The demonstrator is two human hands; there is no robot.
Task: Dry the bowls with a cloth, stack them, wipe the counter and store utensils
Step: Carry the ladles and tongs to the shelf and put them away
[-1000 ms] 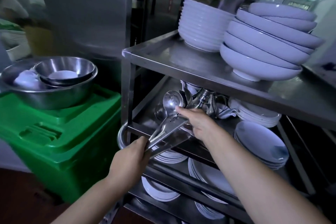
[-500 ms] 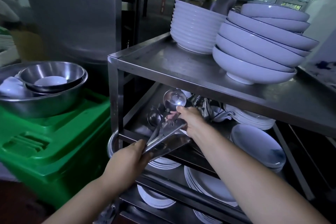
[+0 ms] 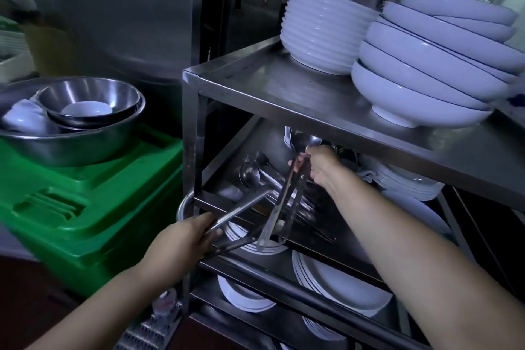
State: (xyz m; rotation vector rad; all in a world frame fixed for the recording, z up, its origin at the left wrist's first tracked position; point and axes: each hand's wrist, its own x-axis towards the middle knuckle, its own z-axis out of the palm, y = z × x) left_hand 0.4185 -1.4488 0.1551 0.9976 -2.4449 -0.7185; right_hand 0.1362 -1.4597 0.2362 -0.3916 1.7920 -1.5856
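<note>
The left hand (image 3: 181, 241) grasps the handle ends of steel utensils (image 3: 241, 209) that slant up onto the second shelf of a stainless steel rack (image 3: 255, 88). The right hand (image 3: 319, 167) reaches under the top shelf and pinches one end of a pair of metal tongs (image 3: 281, 204), which hang down across the shelf's front rail. A ladle (image 3: 249, 175) lies on that shelf. Two stacks of white bowls (image 3: 321, 28) stand on the top shelf, plates (image 3: 341, 290) lower down. Left of the rack, steel mixing bowls (image 3: 71, 122) sit on a green bin (image 3: 85, 207).
</note>
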